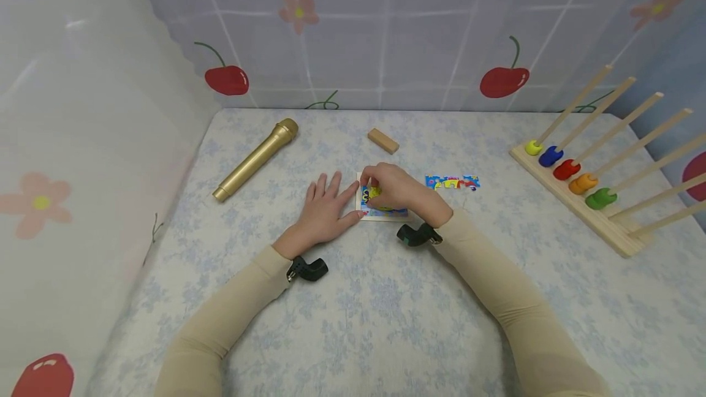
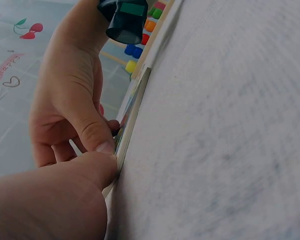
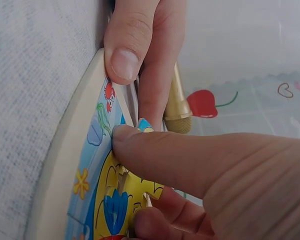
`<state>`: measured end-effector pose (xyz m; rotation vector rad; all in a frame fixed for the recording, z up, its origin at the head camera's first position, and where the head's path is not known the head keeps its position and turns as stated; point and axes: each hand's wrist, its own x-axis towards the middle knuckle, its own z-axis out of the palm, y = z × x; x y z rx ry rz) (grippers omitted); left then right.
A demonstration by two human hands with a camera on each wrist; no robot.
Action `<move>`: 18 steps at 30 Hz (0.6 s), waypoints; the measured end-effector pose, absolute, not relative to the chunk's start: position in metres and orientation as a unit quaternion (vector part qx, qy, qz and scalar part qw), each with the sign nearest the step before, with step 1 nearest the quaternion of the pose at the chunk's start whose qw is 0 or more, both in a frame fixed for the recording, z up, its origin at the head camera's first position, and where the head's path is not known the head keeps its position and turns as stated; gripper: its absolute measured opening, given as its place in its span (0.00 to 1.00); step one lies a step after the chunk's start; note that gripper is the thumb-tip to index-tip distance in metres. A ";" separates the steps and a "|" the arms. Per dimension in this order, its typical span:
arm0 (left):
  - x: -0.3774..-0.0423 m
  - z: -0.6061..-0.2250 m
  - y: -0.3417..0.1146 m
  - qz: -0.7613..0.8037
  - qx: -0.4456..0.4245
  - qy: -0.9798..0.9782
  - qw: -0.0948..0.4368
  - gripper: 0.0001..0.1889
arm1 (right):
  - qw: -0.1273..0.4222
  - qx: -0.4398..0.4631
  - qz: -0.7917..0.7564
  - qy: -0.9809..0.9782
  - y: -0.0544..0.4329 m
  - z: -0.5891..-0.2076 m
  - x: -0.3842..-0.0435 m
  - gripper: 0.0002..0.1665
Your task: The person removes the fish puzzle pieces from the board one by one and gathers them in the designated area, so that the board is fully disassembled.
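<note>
A small jigsaw puzzle board (image 1: 380,219) with a pale frame and a sea picture lies flat on the table. My left hand (image 1: 324,215) rests spread on the cloth at its left side, its thumb on the frame's near-left corner. Over the board, my right hand (image 1: 398,187) pinches a yellow and blue puzzle piece (image 3: 149,186), tilted up from the picture in the right wrist view. The fingers hide part of the piece and the board's middle. Several loose puzzle pieces (image 1: 452,182) lie to the right of the board.
A gold toy microphone (image 1: 254,162) lies at the back left. Behind the board is a small wooden block (image 1: 383,141). On the right stands a wooden peg rack (image 1: 579,198) with coloured beads and tall rods. A flowered cloth (image 1: 358,323) covers the table.
</note>
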<state>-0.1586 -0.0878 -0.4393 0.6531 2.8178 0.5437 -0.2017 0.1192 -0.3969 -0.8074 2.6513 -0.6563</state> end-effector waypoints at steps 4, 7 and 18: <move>-0.159 -0.440 -0.088 0.183 0.220 0.953 0.099 0.36 | 0.145 -0.280 -0.237 0.919 0.120 -0.399 -0.203 0.19; -0.158 -0.441 -0.088 0.182 0.221 0.953 0.100 0.36 | 0.155 -0.281 -0.248 0.914 0.123 -0.400 -0.205 0.19; -0.158 -0.440 -0.088 0.183 0.222 0.953 0.097 0.37 | 0.167 -0.302 -0.290 0.893 0.130 -0.399 -0.206 0.12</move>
